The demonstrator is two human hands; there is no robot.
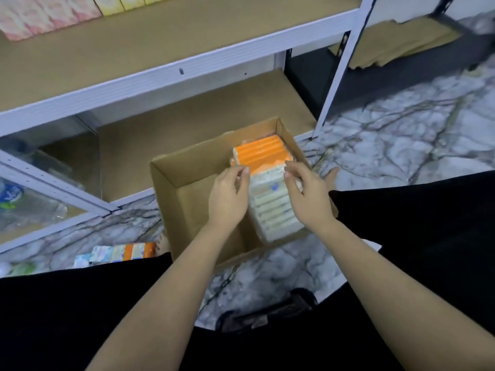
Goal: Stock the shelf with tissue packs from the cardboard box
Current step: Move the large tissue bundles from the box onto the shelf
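Two hands over the box, reaching for the next packs.

Several packs (270, 202) stand on edge in a row along the right side of the box (171, 188), orange ends far, pale ends near; the left half of the box is bare cardboard. My left hand (229, 195) hangs just left of the row and my right hand (308, 195) just right of it, fingers loosely curled and grasping nothing, though I cannot tell whether the right palm touches the wrap. I judge this the pick step: next I should close both hands on the row from its two sides, lift it clear of the box walls, and carry it up to the shelf (166, 46) at the far side, where its right part lies bare beside the pink and yellow packs (53, 14).
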